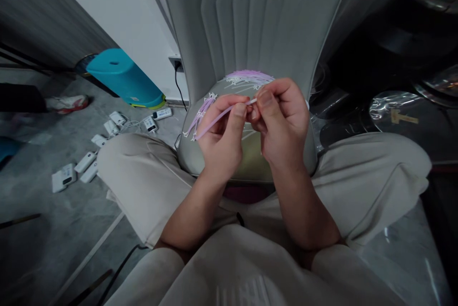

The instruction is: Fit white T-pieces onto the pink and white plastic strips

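Note:
Above the seat of a grey padded chair (257, 20), both my hands are brought close together. Between the thumb and index finger of my left hand (223, 141) is a thin purple tube (215, 119), its free end slanting down to the left. My right hand (284, 127) pinches a slim white piece (252, 101) at the tube's other end; fingers partly hide the joint. To the left on the seat lies a bundle of purple tubes with white ends (204, 108). A larger pile of purple and white tubes (248, 76) rests by the backrest, with loose thin white sticks near it.
Several white power-bank-like boxes (86, 162) with cables lie on the floor at left. Behind them stands a turquoise bin (123, 77) near a wall socket (176, 63) with a plugged cord. A shoe (67, 103) shows at far left. Shiny dark objects (397, 110) are at right.

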`<state>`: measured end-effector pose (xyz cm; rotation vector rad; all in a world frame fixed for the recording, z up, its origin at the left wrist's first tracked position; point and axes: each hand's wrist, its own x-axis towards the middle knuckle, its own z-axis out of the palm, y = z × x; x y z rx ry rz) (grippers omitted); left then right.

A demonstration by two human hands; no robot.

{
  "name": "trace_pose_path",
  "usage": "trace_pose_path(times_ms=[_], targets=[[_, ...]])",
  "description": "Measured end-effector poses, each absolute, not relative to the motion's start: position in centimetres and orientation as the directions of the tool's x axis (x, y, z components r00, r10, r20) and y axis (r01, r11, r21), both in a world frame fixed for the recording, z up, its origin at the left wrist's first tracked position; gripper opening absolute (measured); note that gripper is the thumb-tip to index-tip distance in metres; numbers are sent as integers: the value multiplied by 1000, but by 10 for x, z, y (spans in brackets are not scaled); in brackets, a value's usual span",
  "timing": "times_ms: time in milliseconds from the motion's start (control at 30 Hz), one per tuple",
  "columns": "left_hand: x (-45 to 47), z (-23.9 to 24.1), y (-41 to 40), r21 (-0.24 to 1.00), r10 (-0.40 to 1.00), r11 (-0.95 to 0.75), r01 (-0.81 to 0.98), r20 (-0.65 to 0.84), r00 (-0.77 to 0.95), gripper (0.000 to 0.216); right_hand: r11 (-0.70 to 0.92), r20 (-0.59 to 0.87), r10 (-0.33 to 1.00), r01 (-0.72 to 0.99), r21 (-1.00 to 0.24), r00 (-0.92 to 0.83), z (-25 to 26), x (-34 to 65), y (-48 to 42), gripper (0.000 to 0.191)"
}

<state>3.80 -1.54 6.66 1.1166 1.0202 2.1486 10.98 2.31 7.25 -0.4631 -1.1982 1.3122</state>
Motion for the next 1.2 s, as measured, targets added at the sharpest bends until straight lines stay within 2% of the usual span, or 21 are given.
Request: trace_pose_path(times_ms=[200, 400, 600, 900, 1033, 1200], targets=[[40, 66, -14, 830, 709, -554, -60, 433, -557, 24, 282, 375, 919, -460, -842, -123, 76, 110, 20, 27], [41, 67, -15, 820, 700, -565, -88, 421, -576, 20, 262, 407, 897, -531, -806, -174, 77, 110, 21, 17], [42, 67, -15, 833, 684, -552, -39, 426, -592, 29, 287, 432, 880, -504, -815, -198, 78, 112, 20, 19], [43, 68, -18, 803, 690, -587, -107, 426, -585, 21, 283, 413, 887, -462, -840, -208, 78, 112, 17, 27], [43, 70, -19, 764, 704, -615, -194, 421, -572, 11, 298, 461, 863, -526, -796, -208, 80, 114, 16, 21], [43, 70, -20, 775, 713, -602, -195, 411, -567, 13, 282, 429, 879, -501, -818, -206, 80, 114, 16, 21]])
